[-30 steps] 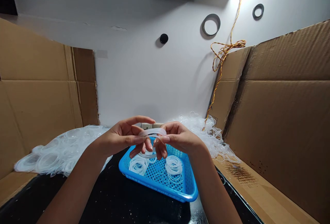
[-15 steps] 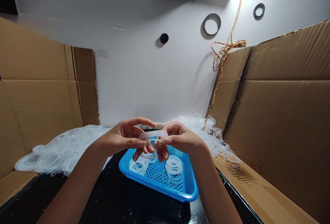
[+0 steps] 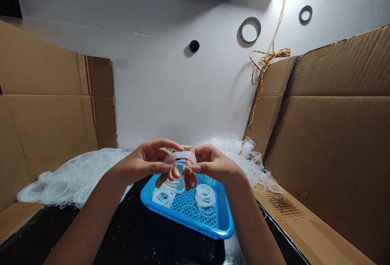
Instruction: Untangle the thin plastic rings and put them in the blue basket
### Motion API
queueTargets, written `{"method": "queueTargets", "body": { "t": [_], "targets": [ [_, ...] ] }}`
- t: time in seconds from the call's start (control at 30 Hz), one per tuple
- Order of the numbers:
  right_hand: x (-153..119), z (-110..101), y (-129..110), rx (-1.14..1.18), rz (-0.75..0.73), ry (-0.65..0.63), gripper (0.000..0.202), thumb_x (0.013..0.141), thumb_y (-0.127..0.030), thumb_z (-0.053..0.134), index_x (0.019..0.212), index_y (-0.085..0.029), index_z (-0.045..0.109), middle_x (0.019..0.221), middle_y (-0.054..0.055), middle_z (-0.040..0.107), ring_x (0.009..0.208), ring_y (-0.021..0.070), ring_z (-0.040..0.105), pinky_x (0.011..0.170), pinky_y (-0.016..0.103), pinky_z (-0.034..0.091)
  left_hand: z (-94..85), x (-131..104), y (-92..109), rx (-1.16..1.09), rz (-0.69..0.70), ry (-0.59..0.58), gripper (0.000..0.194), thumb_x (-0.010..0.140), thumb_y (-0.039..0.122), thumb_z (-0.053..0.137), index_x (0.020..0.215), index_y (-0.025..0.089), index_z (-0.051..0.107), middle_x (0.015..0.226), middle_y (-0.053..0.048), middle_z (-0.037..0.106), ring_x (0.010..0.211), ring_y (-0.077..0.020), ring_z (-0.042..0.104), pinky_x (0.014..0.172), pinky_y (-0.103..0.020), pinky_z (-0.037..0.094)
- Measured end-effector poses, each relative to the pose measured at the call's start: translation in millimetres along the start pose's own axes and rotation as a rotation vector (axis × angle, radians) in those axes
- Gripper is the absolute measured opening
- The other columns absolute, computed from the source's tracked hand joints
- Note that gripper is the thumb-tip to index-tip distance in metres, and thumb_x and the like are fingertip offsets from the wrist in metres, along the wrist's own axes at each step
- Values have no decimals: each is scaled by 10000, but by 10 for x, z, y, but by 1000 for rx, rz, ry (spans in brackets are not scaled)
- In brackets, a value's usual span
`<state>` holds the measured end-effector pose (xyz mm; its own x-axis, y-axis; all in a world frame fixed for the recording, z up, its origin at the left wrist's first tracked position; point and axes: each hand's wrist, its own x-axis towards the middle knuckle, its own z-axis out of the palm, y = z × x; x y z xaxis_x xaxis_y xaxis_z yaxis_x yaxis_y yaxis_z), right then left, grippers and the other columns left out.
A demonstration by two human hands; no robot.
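Note:
A stack of thin translucent rings (image 3: 182,157) is held between both hands above a blue basket (image 3: 195,225). My left hand (image 3: 154,162) grips its left side, thumb in front and fingers behind and below. My right hand (image 3: 207,162) pinches the right side with thumb and fingers. One ring stands slightly apart from the stack near the right thumb. In the basket lie a bundle of rings (image 3: 205,196) at the right and another bundle (image 3: 163,196) at the left, with a few loose rings between them.
Heaps of clear rings lie at the left (image 3: 88,171) and at the back right (image 3: 252,159). Cardboard walls (image 3: 45,114) (image 3: 335,143) stand on both sides. A twisted orange cord (image 3: 258,90) hangs at the right over the black tabletop (image 3: 134,232).
The ring stack has tilted and shifted slightly left between the fingers, and a ring near my right thumb has separated more from it. My right fingertips have moved slightly left.

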<state>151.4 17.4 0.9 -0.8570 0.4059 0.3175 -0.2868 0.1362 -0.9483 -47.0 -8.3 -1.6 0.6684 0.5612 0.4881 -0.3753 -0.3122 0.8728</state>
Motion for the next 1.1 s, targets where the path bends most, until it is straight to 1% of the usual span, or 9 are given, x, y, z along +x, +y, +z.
{"method": "queueTargets", "body": {
  "t": [0.13,0.27,0.43,0.53,0.63,0.77,0.87,1.0,1.1],
  "targets": [
    [21,24,5,-36,-17,83,285,673,-305,752,746,-128,541,640,-1,654,579,105,652,571,227,514,-6,-3,-2,58,-18,34,276,778,181,654,1050,221,637,727,-28,710,556,-100,615,410,-132,454],
    [56,81,24,-150,-105,260,249,694,-271,734,792,-138,546,624,-21,629,557,78,615,552,203,496,-3,0,-5,84,-40,67,284,776,182,656,1058,204,628,752,-44,720,569,-111,626,424,-148,459],
    [57,132,62,-456,-251,388,231,762,-225,667,947,-172,539,646,-37,605,549,71,584,517,192,469,0,15,1,70,-21,52,285,793,163,640,1068,236,632,769,-13,729,458,-39,566,586,-203,525],
    [39,143,76,-665,-328,458,204,784,-237,643,958,-197,545,741,-23,604,609,78,592,551,202,482,-8,15,5,62,-12,63,284,799,166,634,1069,252,632,762,-7,732,464,-42,578,563,-183,518],
    [32,151,78,-825,-378,477,197,794,-272,635,961,-204,555,805,-13,581,635,80,582,591,221,497,-17,15,3,41,-11,75,297,794,166,640,1078,251,624,769,-13,735,476,-52,592,513,-159,501],
    [46,159,78,-933,-419,452,185,812,-284,613,958,-187,552,832,5,585,609,79,575,578,231,497,-20,28,0,20,0,79,279,794,171,641,1065,238,625,769,-14,733,470,-49,588,520,-161,502],
    [60,170,78,-1050,-493,471,185,796,-246,627,951,-182,549,795,0,609,589,81,569,557,228,487,-21,28,7,3,1,95,280,785,168,652,1058,224,623,757,-12,731,451,-44,576,521,-166,501],
    [66,202,57,-1217,-653,541,107,805,-174,605,907,-173,573,759,4,631,666,99,592,609,228,492,-28,10,14,18,-9,94,310,788,174,651,1089,236,611,757,-2,727,466,-49,582,536,-176,507],
    [61,226,31,-1292,-680,542,43,823,-155,586,865,-159,593,786,27,642,710,110,600,651,243,498,-30,6,13,34,-14,95,313,793,178,649,1093,256,612,766,14,727,467,-32,580,553,-160,501]
  ]
}}
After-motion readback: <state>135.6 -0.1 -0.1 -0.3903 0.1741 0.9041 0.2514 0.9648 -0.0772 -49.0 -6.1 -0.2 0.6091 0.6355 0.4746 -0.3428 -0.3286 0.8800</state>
